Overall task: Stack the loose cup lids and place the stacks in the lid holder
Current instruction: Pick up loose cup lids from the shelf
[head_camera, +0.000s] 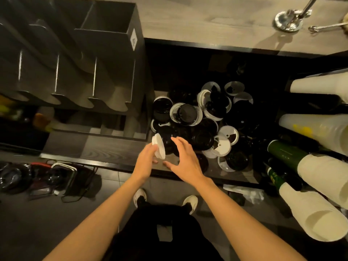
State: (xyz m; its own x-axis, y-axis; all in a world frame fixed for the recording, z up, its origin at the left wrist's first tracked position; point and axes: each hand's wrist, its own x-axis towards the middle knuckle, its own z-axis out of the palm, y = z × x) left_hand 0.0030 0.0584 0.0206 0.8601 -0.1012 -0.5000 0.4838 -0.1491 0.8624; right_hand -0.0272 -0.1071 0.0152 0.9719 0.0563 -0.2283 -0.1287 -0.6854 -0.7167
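**Lids piled loose, one white lid in hand**

Lids lie in a jumbled heap on the dark counter at mid-frame, black and white mixed, some face up and some flipped, many overlapping. The lid holder fills the upper left of the frame — a dark box with upright dividers making several slots along its front and square bins behind. Every slot and bin that shows looks empty, so no stack has gone in yet. Along the right edge, sleeves of paper cups lie on their sides, nested.

At lower centre the left hand pinches a white lid by its edge, tilted nearly upright, fingers curled on it. The right hand hovers just beside it with fingers spread wide, holding nothing.

To stack well, I would sort by colour and size first — mixed lids likely won't nest. Turn each lid the same way up before seating it on the one held, press rims flush so the stack stays straight, and keep it short enough for one hand to carry to a front slot.
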